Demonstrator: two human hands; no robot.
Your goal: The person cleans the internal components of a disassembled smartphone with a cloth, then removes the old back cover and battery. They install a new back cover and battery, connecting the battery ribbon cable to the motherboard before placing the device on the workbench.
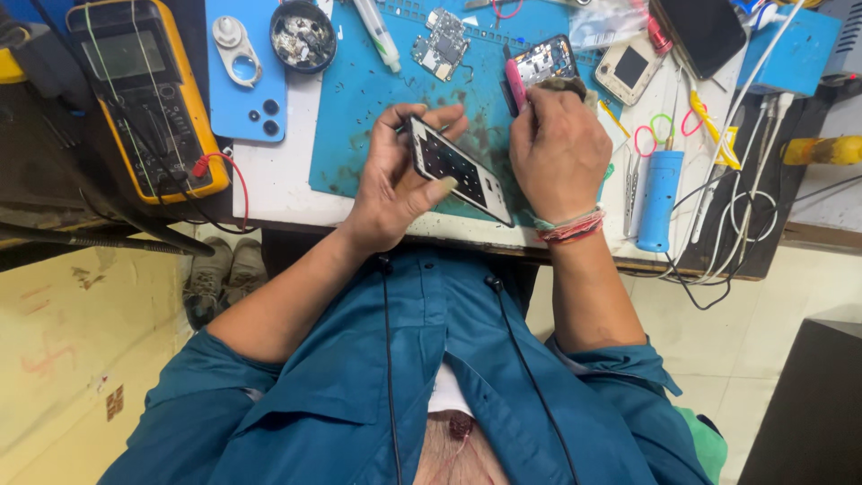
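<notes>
Fingers (429, 115) of the left hand (395, 184) grip the thin, probably fragile phone (460, 169) by its edges, while the right hand (558, 148) closes around a pink tool (514, 83).

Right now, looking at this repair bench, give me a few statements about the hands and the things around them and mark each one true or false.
1. The left hand holds an opened phone by its edges. True.
2. The right hand wears a wristwatch. False: it wears red and pale thread bands.
3. A yellow multimeter lies left of the blue work mat. True.
4. The round dish of small parts sits on the floor. False: it sits at the top edge of the bench.
5. A bare circuit board lies on the mat. True.
</notes>
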